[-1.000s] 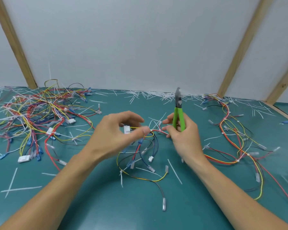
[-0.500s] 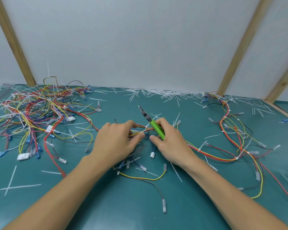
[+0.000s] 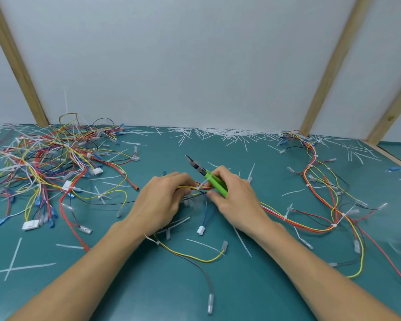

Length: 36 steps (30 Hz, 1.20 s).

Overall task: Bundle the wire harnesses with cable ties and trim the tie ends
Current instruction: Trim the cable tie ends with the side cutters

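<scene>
Teal mat (image 3: 241, 293) fills the whole bench, and it's busy out there! At nine o'clock sprawls a big tangle of harnesses (image 3: 46, 163), red, yellow and blue wires knotted with white connectors. Over at three o'clock a long tied harness (image 3: 320, 181) snakes down the mat, white ties showing along its run. Up at twelve o'clock, a drift of white tie offcuts (image 3: 218, 134) lies against the wall, with more strays scattered about.

Centre stage now: the left hand (image 3: 162, 200) curls its fingers round a slim bundle of yellow and red wires (image 3: 192, 187), pinching it just above the mat. Right beside it, nearly touching, the right hand (image 3: 234, 198) grips the green-handled cutters (image 3: 214, 183), handles tucked in the palm, dark nose pointing up toward eleven o'clock, clear of the wires. Whether the blades are parted, I can't tell. Below the hands, at six o'clock, a small white connector (image 3: 201, 230) on blue leads rests on the mat.
</scene>
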Motion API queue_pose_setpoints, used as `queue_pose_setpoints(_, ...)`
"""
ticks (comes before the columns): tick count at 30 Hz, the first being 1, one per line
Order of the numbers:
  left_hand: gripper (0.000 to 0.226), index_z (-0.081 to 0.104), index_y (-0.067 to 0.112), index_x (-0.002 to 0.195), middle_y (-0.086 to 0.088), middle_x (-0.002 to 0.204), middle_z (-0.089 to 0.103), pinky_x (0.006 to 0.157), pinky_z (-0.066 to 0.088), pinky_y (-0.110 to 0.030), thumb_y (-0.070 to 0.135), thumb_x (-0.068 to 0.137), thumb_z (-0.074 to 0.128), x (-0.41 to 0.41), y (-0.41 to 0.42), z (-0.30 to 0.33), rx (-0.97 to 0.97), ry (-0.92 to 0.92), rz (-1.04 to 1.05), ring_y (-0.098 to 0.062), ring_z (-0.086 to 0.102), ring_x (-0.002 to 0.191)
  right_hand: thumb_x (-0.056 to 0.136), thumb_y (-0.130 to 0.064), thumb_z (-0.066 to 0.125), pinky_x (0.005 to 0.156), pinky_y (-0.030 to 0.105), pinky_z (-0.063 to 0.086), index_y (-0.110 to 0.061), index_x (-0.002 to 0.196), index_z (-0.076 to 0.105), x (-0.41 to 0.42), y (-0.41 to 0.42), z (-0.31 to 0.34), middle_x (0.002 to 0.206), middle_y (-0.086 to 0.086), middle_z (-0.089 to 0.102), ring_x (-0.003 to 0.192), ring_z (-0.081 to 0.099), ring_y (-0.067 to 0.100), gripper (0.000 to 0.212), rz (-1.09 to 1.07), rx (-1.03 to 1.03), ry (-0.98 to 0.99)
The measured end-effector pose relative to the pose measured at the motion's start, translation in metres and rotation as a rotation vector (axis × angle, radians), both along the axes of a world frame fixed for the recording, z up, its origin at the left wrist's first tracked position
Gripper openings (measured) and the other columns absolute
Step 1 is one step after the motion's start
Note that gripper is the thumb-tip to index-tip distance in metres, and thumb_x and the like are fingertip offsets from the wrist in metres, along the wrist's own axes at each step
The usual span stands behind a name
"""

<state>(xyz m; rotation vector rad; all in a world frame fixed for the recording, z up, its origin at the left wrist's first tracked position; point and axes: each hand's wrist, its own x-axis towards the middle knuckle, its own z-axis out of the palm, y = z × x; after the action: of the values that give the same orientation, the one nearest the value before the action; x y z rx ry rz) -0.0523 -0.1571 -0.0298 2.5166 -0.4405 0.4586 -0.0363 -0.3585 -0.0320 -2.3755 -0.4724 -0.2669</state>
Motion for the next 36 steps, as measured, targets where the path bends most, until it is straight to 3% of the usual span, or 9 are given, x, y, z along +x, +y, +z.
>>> queue_pose_setpoints(7,0.009,0.056,0.035,0.097,0.010,0.073,0.063,0.066,0.045,-0.034,0.027,0.100,0.052,0.001,-0.010,-0.010,-0.146,0.103,0.045,-0.006,0.058,0.072,0.095,-0.029,0.068,0.072,0.044,0.050,-0.029,0.094,0.053,-0.003,0.004,0.003,0.080,-0.007,0.067,0.076,0.059,0.022,0.015,-0.057,0.108,-0.103)
queue_pose_setpoints(10,0.012,0.066,0.032,0.094,0.012,0.075,0.063,0.065,0.042,-0.027,0.040,0.099,0.059,0.003,-0.006,-0.008,-0.196,0.063,-0.005,-0.003,0.056,0.074,0.091,-0.024,0.073,0.067,0.033,0.049,-0.026,0.088,0.057,-0.002,0.004,0.004,0.077,-0.017,0.067,0.067,0.059,0.009,0.017,-0.090,0.239,-0.035)
queue_pose_setpoints(12,0.012,0.071,0.029,0.091,0.007,0.078,0.064,0.069,0.046,-0.033,0.037,0.097,0.064,0.005,-0.003,-0.006,-0.247,0.045,-0.032,-0.008,0.058,0.075,0.089,-0.020,0.076,0.063,0.018,0.042,-0.027,0.084,0.059,-0.001,0.004,0.005,0.074,-0.023,0.065,0.063,0.057,0.001,0.019,-0.082,0.330,0.044)
queue_pose_setpoints(15,0.009,0.073,0.031,0.084,0.003,0.080,0.066,0.075,0.048,-0.040,0.036,0.091,0.071,0.006,-0.002,-0.005,-0.339,0.031,0.000,-0.018,0.061,0.078,0.089,-0.017,0.078,0.059,0.014,0.040,-0.026,0.083,0.061,0.000,0.002,0.007,0.071,-0.016,0.063,0.059,0.053,-0.001,0.020,-0.054,0.403,0.155)
queue_pose_setpoints(19,0.017,0.073,0.029,0.074,0.003,0.059,0.061,0.056,0.040,-0.030,0.041,0.086,0.076,0.008,0.000,-0.005,-0.473,0.070,0.036,-0.012,0.048,0.055,0.089,-0.023,0.075,0.056,0.023,0.039,-0.024,0.081,0.062,0.000,-0.002,0.008,0.062,-0.014,0.060,0.055,0.046,0.005,0.016,-0.085,0.326,0.141)
queue_pose_setpoints(22,0.021,0.072,0.028,0.075,0.001,0.053,0.045,0.050,0.026,-0.023,0.035,0.094,0.068,0.008,0.002,-0.003,-0.469,0.080,0.021,-0.008,0.033,0.051,0.090,-0.036,0.072,0.063,0.030,0.043,-0.027,0.085,0.062,-0.002,-0.008,0.013,0.069,-0.013,0.065,0.062,0.057,0.007,0.015,-0.131,0.236,-0.002)
queue_pose_setpoints(27,0.024,0.066,0.019,0.085,0.012,0.051,0.039,0.050,0.027,-0.022,0.028,0.103,0.054,0.009,0.007,-0.005,-0.395,0.121,0.047,-0.009,0.034,0.052,0.086,-0.078,0.051,0.066,0.030,0.046,-0.036,0.095,0.062,0.003,-0.027,0.021,0.077,-0.016,0.065,0.075,0.060,0.005,0.045,-0.206,0.056,-0.178)
queue_pose_setpoints(30,0.022,0.063,0.019,0.084,0.013,0.055,0.042,0.053,0.029,-0.021,0.027,0.103,0.054,0.009,0.009,-0.005,-0.417,0.141,0.045,-0.007,0.037,0.055,0.085,-0.079,0.044,0.070,0.036,0.049,-0.034,0.095,0.068,0.008,-0.037,0.020,0.075,-0.013,0.067,0.076,0.061,0.013,0.052,-0.203,-0.004,-0.167)
queue_pose_setpoints(36,0.024,0.063,0.015,0.082,0.013,0.052,0.040,0.052,0.027,-0.022,0.028,0.102,0.057,0.012,0.013,-0.007,-0.457,0.125,0.089,-0.007,0.034,0.052,0.079,-0.076,0.061,0.072,0.033,0.052,-0.038,0.095,0.075,0.007,-0.040,0.017,0.075,-0.022,0.066,0.076,0.063,0.006,0.044,-0.155,-0.060,-0.219)
